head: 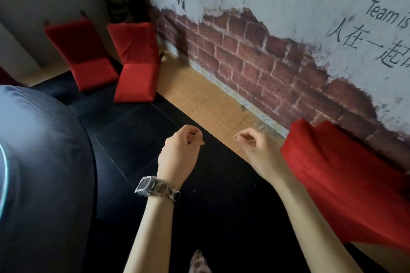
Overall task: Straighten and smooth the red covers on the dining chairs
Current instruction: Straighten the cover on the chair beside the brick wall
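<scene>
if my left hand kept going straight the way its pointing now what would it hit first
Probably the brick wall. The left hand points forward over the tan floor, and nothing shows between it and the wall. Depth is hard to judge here, so this is a guess.

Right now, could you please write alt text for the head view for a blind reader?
The left hand, with a wristwatch, and the right hand hang loosely curled and empty over a dark floor, beside the near red chair cover. Two more red-covered chairs stand farther off, left of the brick-patterned wall.
</scene>
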`<action>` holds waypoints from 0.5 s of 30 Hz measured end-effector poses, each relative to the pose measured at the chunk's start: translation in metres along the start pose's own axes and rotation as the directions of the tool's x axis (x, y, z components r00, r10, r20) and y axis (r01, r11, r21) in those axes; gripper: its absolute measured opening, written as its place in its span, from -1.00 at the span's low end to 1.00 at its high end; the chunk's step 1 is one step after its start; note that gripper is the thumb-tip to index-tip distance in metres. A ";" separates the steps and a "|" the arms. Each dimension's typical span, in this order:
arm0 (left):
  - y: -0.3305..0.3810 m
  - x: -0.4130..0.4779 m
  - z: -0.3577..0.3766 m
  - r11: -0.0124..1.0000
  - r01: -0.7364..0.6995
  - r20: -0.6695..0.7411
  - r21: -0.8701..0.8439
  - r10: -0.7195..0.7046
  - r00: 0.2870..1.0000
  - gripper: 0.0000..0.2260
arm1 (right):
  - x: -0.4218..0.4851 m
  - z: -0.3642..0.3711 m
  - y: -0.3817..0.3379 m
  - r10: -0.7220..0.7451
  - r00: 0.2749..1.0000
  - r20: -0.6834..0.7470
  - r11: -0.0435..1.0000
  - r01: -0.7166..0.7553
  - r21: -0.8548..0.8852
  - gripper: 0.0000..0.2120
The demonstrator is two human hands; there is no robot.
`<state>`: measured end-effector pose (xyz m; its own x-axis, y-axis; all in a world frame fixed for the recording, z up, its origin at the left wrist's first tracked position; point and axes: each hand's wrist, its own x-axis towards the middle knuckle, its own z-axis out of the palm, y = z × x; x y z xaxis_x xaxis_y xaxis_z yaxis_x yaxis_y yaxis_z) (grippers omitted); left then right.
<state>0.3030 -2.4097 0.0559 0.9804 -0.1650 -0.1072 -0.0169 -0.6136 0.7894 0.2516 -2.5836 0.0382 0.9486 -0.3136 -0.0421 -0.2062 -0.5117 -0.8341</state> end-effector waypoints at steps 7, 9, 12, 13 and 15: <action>-0.036 0.044 -0.060 0.999 0.036 -0.062 -0.029 -0.038 0.997 -0.86 | 0.037 0.060 -0.038 -0.036 0.999 0.023 0.999 0.036 0.022 -0.86; -0.041 0.054 -0.069 0.998 0.041 -0.074 -0.053 -0.045 0.996 -0.86 | 0.047 0.071 -0.044 -0.035 0.999 0.040 0.999 0.033 0.037 -0.87; -0.048 0.071 -0.076 0.996 0.064 -0.072 -0.063 -0.069 0.995 -0.85 | 0.065 0.082 -0.049 -0.014 0.996 0.092 0.999 0.009 0.052 -0.86; -0.050 0.077 -0.077 0.995 0.072 -0.072 -0.068 -0.077 0.994 -0.85 | 0.072 0.085 -0.050 -0.009 0.994 0.106 0.999 0.003 0.049 -0.86; -0.054 0.091 -0.077 0.993 0.089 -0.073 -0.082 -0.095 0.993 -0.85 | 0.088 0.090 -0.049 0.005 0.992 0.127 0.999 -0.011 0.045 -0.87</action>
<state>0.4082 -2.3319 0.0499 0.9893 -0.0488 -0.1371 0.0865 -0.5602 0.8239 0.3667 -2.5141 0.0260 0.9704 -0.2122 -0.1156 -0.2053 -0.4715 -0.8576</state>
